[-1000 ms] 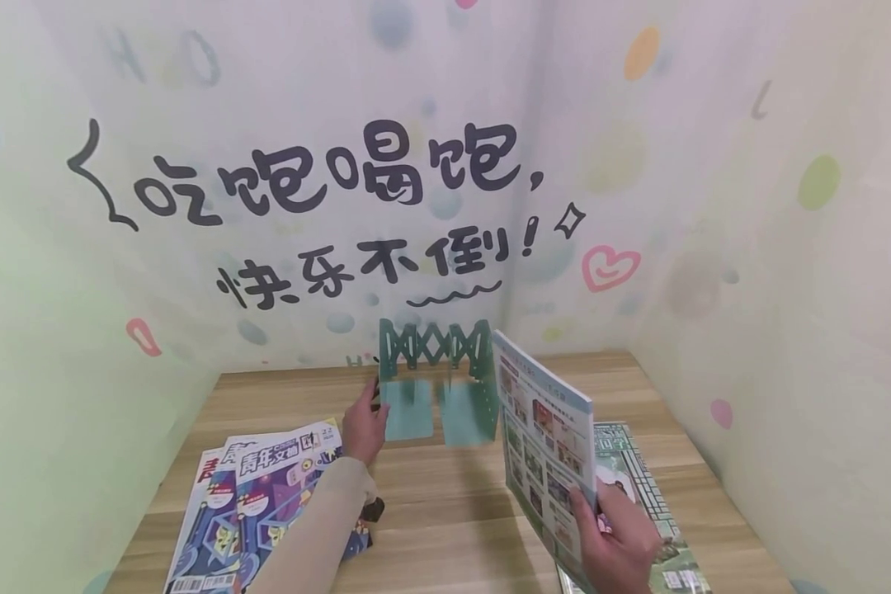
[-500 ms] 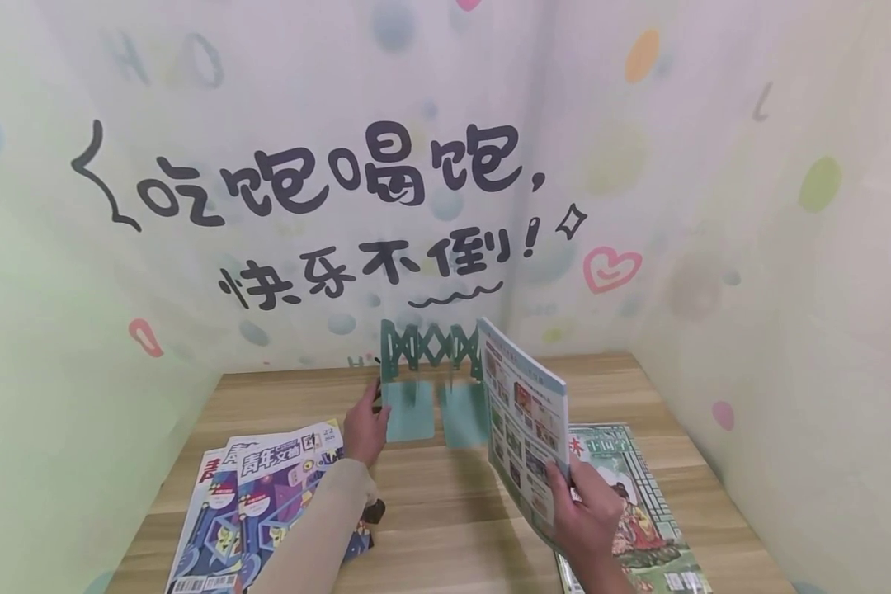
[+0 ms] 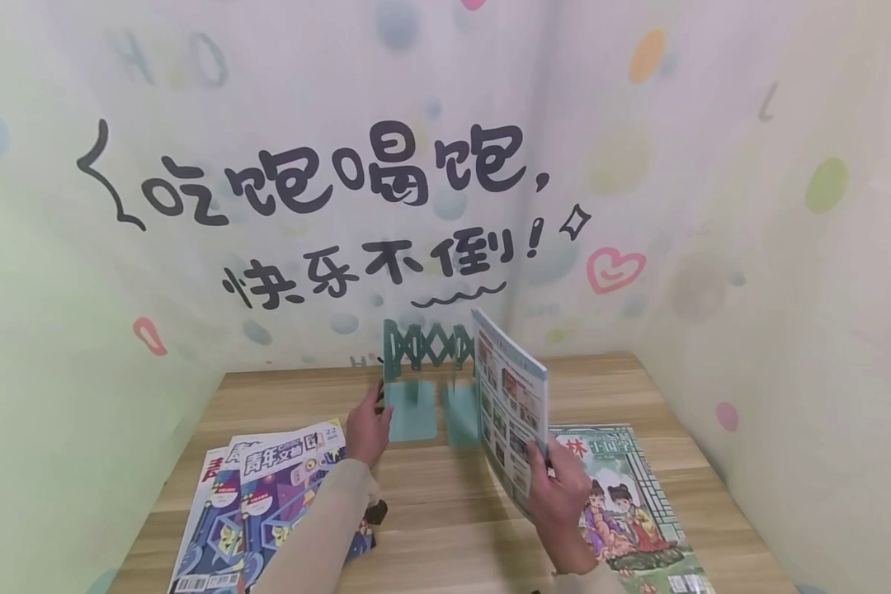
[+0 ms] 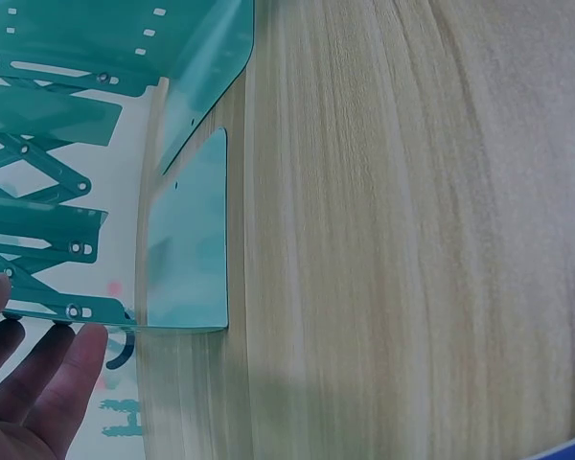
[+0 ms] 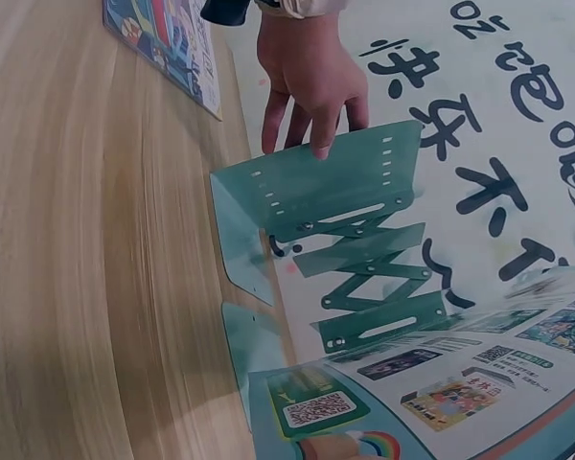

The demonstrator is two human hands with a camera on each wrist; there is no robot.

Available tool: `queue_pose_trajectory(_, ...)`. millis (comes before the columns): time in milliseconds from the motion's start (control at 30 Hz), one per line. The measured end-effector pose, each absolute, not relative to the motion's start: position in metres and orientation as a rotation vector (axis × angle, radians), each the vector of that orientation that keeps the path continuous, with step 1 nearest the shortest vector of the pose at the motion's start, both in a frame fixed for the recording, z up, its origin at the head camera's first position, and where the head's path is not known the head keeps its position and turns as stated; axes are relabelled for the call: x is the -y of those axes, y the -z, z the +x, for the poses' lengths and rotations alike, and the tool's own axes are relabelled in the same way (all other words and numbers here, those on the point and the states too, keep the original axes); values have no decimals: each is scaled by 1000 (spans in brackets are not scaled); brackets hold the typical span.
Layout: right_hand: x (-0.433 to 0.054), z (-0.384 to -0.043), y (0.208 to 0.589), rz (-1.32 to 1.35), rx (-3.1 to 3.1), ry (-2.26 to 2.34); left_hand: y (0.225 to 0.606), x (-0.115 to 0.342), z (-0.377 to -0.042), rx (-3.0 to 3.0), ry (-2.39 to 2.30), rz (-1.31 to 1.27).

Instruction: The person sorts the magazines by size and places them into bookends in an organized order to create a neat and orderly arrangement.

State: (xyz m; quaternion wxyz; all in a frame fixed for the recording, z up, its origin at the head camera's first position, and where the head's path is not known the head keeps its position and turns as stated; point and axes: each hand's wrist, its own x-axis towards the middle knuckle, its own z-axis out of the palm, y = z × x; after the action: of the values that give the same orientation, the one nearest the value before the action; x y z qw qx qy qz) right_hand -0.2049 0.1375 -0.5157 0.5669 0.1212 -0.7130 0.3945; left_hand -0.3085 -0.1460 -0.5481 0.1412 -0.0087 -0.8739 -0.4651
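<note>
Green bookend [image 3: 414, 415] partly behind magazine [image 3: 512, 404]

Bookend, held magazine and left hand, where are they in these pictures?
Bookend [image 5: 335, 177]: right wrist view, on a side panel.
Held magazine [image 3: 509, 406]: head view, on its printed cover.
Left hand [image 3: 368, 431]: head view, on the back of the hand.

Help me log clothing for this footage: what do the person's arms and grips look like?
The left cream fabric sleeve is plain and reaches the wrist, with a small dark object beside its cuff. Of the right cream fabric sleeve, only a strip shows at the head view's lower edge. Left grip and right grip are human hands without gloves.
</note>
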Motion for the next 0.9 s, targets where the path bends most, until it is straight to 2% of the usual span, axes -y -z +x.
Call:
queue_pose_trajectory(433, -116, -237, 524, 244, 1659, -941, 547, 145, -306, 2500, 1350, -38)
queue_pose_trajectory(900, -97, -256, 532, 137, 1680, -955, 550, 146, -308, 2507, 1345, -15)
